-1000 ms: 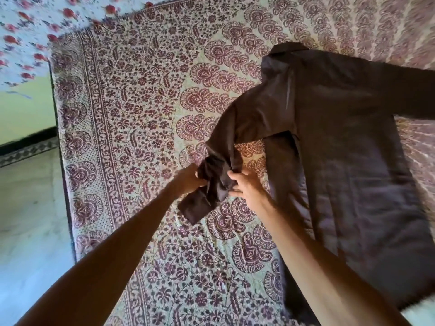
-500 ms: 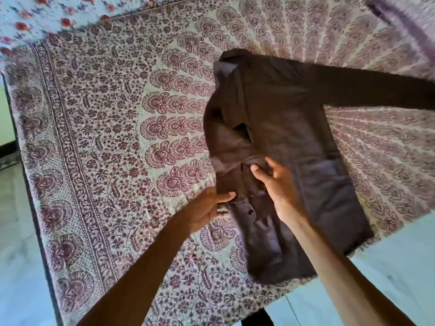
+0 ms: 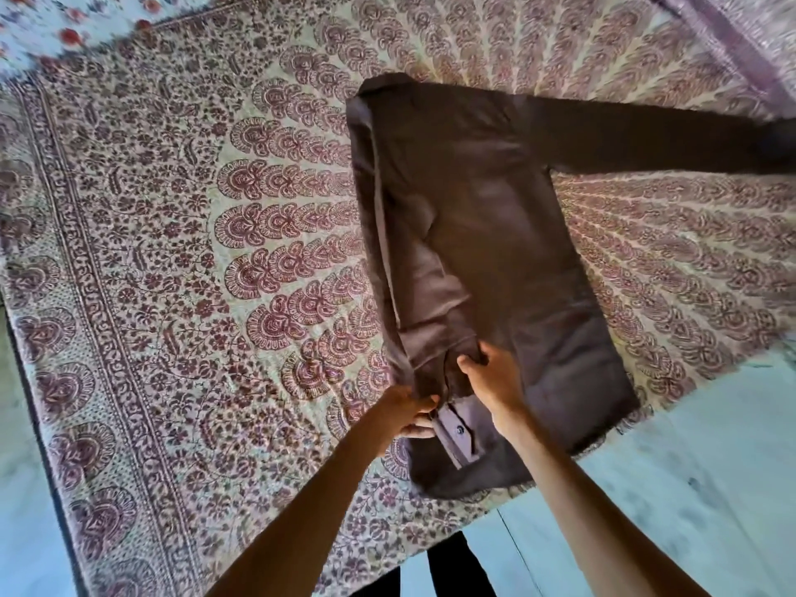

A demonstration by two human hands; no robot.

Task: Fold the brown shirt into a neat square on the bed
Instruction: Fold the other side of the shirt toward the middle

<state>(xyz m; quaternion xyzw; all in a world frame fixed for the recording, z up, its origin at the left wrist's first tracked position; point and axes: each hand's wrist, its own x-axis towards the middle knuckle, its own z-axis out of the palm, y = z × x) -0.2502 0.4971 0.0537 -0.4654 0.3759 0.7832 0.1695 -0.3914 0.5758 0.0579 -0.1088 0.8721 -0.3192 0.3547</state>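
Both hands pinch cloth: right hand [image 3: 495,383] on the folded-in sleeve [image 3: 435,303], left hand [image 3: 402,417] at its cuff [image 3: 458,430]. The brown shirt [image 3: 517,252] runs lengthwise away from them on the printed bedspread [image 3: 215,295], its other sleeve [image 3: 646,140] outstretched far right, nearer the right hand.

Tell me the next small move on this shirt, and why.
Probably lay the cuff flat and let go. One sleeve is already folded down along the shirt. The left hand and right hand both grip it near the cuff, where the fabric looks bunched. The other sleeve lies stretched out across the bed, so it likely comes after.
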